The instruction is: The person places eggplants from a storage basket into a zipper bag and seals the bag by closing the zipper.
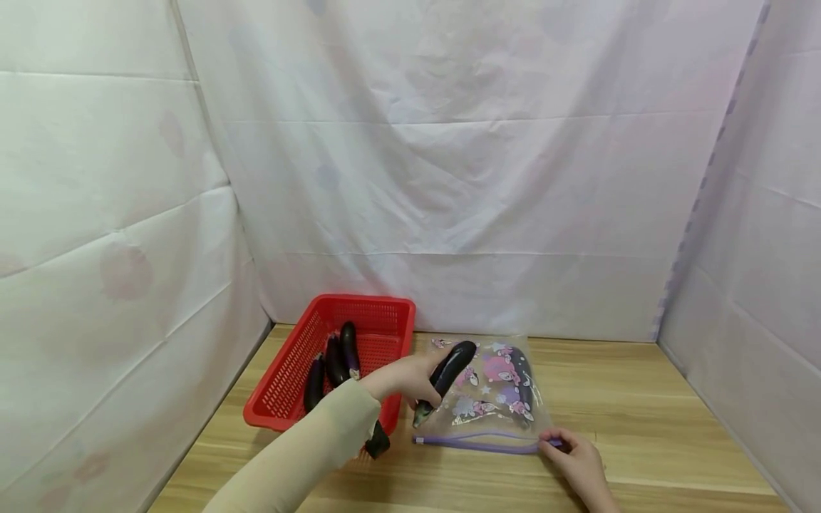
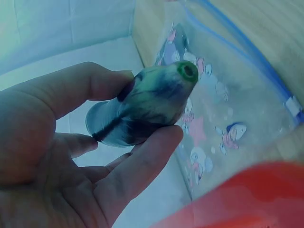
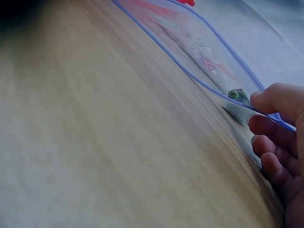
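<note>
My left hand [image 1: 415,377] grips a dark purple eggplant [image 1: 454,365] above the left part of a clear zip bag [image 1: 481,422]. In the left wrist view the eggplant's green stem end [image 2: 164,88] points toward the camera, thumb and fingers around it. The bag lies flat, printed with pink cartoon figures, and its purple zip edge faces me with the mouth parted. At the bag's right corner my right hand [image 1: 574,459] pinches that zip edge [image 3: 209,88]. Another eggplant [image 1: 523,385] lies inside along the bag's right side.
A red plastic basket [image 1: 269,385] stands left of the bag, holding several eggplants [image 1: 336,362]. My left forearm reaches across its front corner. White patterned cloth [image 1: 474,178] hangs behind and on both sides of the wooden table [image 1: 648,413].
</note>
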Demonstrator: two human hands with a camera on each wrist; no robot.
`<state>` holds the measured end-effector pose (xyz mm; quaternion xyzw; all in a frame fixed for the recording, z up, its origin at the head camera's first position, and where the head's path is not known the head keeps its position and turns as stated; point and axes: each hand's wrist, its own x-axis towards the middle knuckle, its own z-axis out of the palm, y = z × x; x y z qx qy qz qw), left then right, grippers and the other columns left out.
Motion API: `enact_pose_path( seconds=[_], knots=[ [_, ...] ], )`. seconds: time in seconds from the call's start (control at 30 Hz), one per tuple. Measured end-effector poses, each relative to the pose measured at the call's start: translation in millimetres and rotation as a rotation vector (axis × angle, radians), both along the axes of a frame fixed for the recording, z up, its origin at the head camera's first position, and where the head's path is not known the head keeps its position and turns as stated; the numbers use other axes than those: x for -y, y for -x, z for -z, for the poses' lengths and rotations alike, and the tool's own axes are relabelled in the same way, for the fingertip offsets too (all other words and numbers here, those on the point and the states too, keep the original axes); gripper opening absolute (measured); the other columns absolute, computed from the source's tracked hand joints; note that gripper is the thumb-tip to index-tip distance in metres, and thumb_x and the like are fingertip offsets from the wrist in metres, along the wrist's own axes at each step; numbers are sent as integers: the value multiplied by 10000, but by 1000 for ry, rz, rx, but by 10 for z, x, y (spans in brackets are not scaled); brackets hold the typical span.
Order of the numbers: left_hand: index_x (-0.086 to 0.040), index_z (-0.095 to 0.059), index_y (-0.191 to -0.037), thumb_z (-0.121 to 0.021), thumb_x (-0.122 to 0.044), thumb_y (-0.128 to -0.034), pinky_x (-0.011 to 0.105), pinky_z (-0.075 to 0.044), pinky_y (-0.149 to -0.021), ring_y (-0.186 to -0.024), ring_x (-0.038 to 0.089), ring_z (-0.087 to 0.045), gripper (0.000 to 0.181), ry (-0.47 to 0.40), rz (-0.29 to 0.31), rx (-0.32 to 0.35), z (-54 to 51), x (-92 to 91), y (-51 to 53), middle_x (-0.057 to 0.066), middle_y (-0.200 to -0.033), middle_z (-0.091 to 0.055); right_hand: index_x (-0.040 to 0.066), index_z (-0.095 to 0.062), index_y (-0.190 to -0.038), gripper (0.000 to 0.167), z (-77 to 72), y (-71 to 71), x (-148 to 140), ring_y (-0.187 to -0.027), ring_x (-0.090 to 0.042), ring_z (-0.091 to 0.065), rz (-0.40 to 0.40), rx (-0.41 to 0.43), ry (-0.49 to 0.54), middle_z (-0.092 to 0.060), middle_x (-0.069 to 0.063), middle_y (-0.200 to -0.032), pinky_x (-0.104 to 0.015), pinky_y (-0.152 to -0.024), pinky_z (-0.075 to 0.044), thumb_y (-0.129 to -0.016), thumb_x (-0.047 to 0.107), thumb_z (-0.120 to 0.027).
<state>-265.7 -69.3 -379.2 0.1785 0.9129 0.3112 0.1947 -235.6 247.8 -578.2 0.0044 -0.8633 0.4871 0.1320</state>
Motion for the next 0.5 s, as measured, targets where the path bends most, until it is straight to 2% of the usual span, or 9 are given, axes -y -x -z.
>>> enact_pose_path(
  seconds=[0.37,0.5],
  knots=[
    [-265,-229,-1549,-752,15,-715,357,-550,-505,-657,161,-567,1023,10,82,41,150,-210,-175,80,-1009,-508,113,-731,-842,104,-40,-25,26,-766,-44,-557,-5,14,-17,-675,25,-853,-225,-717,-443,-783,164,-801],
    [-233,-225,-1552,-741,37,-721,343,-541,-495,-642,168,-577,1016,-8,91,92,232,-254,-247,97,-1054,-510,117,-732,-832,92,-47,-23,65,-755,-46,-560,0,7,-13,-676,28,-841,-225,-710,-445,-772,132,-800]
  ],
)
